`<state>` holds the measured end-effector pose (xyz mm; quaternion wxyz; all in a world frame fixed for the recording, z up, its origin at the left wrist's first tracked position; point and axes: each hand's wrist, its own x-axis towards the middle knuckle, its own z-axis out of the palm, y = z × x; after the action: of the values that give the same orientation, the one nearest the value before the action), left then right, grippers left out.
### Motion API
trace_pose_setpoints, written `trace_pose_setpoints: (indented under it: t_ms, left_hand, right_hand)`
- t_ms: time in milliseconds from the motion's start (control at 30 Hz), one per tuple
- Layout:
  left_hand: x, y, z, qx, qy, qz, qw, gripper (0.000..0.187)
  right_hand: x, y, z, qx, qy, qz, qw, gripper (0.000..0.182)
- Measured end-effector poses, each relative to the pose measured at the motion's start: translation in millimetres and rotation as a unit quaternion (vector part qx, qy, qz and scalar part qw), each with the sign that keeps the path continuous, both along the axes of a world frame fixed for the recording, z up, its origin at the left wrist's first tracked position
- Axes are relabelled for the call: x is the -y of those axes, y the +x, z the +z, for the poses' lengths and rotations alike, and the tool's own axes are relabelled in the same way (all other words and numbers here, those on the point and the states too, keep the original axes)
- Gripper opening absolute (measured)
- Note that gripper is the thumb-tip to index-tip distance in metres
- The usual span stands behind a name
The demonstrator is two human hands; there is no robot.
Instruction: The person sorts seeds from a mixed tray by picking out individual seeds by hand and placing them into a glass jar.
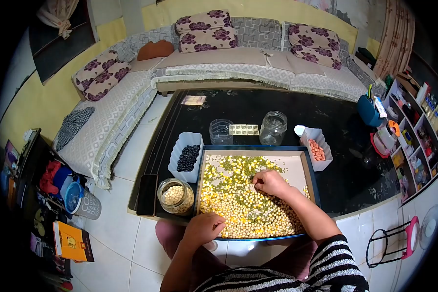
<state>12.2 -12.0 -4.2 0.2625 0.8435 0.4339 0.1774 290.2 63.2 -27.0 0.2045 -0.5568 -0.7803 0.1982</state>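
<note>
While a loose heap of mixed grains (243, 197), round pale yellow kernels with small green ones, covers most of the shallow rectangular tray (306, 163), both hands rest in it. That blue-rimmed tray sits on the near edge of the glossy black table (345, 180). The right hand (272, 183) lies on the middle of the heap, its fingertips drawn together as if pinching kernels, though I cannot tell what they grip. The left hand (205, 227) sits at the near rim, fingers curled loosely on the grains. Just left stand a round glass jar (175, 196) of pale beans and a white rectangular tub (186, 156) of black beans. Beyond the tray are 2 clear jars (273, 128) and another white tub (317, 148) holding pinkish nuts.
</note>
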Motion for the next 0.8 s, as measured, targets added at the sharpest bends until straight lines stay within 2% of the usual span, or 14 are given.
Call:
trace_pose_setpoints:
  t_ms: [67, 133, 267, 367, 433, 500, 667, 800]
  left_hand:
    - [0, 0, 0, -0.002, 0.002, -0.002, 1.000, 0.014]
    - [0, 0, 0, 0.003, -0.009, 0.000, 1.000, 0.014]
    - [-1, -2, -1, 0.005, 0.004, -0.003, 1.000, 0.014]
    - [0, -1, 0, 0.015, -0.002, 0.005, 1.000, 0.013]
    - [1, -1, 2, 0.049, -0.003, 0.002, 0.999, 0.013]
    - [0, -1, -3, 0.072, 0.001, 0.000, 0.997, 0.012]
    - [0, -1, -5, 0.098, 0.014, -0.009, 0.995, 0.011]
    - [0, -1, -2, 0.090, 0.019, -0.014, 0.996, 0.011]
  right_hand:
    - [0, -2, -1, 0.014, 0.014, 0.027, 0.999, 0.010]
    - [0, -7, -1, 0.080, 0.036, 0.053, 0.995, 0.012]
    - [-2, -14, 0, 0.130, 0.028, 0.047, 0.990, 0.014]
    - [-6, -18, 10, 0.082, 0.059, 0.033, 0.994, 0.013]
    - [-8, -33, 36, -0.012, 0.055, 0.013, 0.998, 0.011]
    - [-10, -58, 63, -0.046, 0.058, 0.027, 0.997, 0.009]
    - [-11, -139, 108, -0.140, 0.139, 0.168, 0.966, 0.009]
    - [-16, -184, 96, -0.128, 0.130, 0.224, 0.957, 0.011]
